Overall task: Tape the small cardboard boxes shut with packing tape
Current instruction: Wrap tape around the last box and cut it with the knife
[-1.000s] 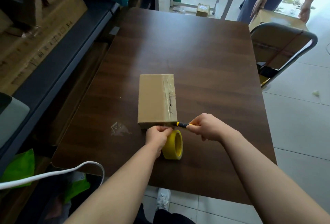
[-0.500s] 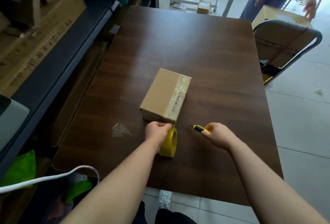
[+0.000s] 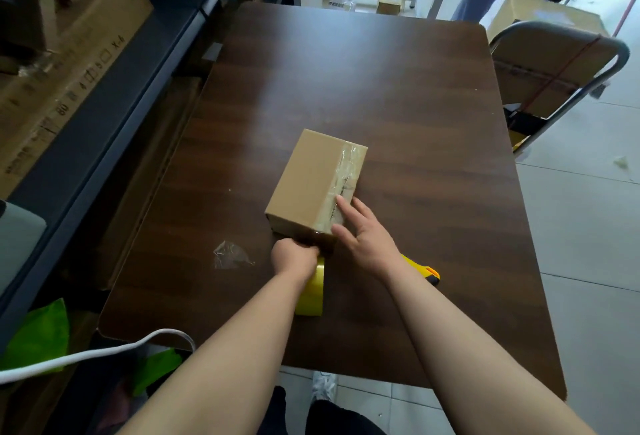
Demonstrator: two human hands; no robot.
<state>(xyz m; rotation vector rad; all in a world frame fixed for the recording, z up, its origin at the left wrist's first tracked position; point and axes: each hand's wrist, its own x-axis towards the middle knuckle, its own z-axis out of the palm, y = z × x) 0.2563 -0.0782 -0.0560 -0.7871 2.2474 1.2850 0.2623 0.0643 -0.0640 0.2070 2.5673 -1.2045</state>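
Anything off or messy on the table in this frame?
Yes. A crumpled scrap of clear tape lies loose on the table, left of the box. The tape strip along the box's right edge is wrinkled, with a ragged dark line under it. The box sits askew to the table's edge.

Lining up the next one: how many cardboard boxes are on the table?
1. The cardboard box lies mid-table, right hand flat on its taped side, left hand gripping the tape roll at its near end. None seems hidden.
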